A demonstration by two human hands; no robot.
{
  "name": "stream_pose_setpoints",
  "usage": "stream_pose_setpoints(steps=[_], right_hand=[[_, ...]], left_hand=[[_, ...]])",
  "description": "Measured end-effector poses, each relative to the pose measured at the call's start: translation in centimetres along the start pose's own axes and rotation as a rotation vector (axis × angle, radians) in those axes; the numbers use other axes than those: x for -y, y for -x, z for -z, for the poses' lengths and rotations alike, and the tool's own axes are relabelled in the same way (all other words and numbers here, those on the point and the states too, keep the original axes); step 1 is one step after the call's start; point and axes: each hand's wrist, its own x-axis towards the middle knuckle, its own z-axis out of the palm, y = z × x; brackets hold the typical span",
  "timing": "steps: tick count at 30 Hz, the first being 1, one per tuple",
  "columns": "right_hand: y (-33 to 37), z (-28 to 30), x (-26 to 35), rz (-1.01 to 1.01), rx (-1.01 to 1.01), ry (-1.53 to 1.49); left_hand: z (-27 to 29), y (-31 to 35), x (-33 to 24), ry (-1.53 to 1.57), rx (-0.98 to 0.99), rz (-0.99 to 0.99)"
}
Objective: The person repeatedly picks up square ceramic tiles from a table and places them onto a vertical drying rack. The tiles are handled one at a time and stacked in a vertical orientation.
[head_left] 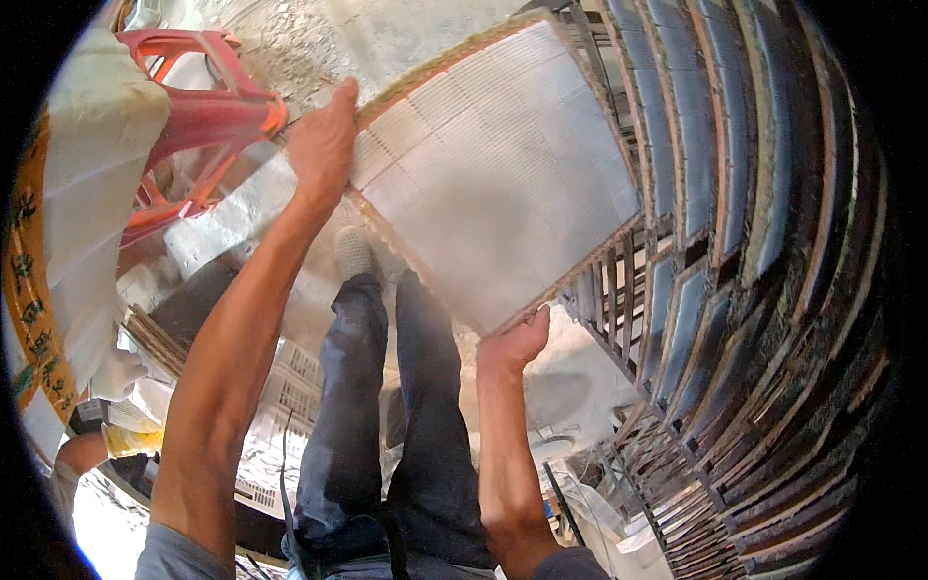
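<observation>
Both my hands hold a flat, pale rectangular board [483, 174] with rough brown edges and a grid of fine lines on its face. My left hand [325, 145] grips its left edge, with the fingers hidden under it. At the near corner my right hand [517, 343] is closed round the edge. The board is tilted, and its far right side lies close to a tall rack [643, 319]; whether it touches the rack I cannot tell.
Similar boards [667, 116] fill the rack's many levels on the right. A red plastic stool [208, 121] stands at the left beside a pale cloth-like sheet [106, 126]. Another person's yellow-gloved hand [133, 441] shows at the lower left. Pale crates [290, 382] sit behind my legs.
</observation>
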Motion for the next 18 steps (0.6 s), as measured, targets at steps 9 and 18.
stream_pose_setpoints(steps=[9, 18], right_hand=[[-6.3, -0.3, 2.0, 0.068, -0.041, -0.012], [-12.0, -2.9, 6.5, 0.166, 0.055, -0.04]], left_hand=[[-5.6, -3.5, -5.2, -0.143, 0.07, -0.223], [-11.7, -8.2, -11.3, -0.082, 0.084, -0.327]])
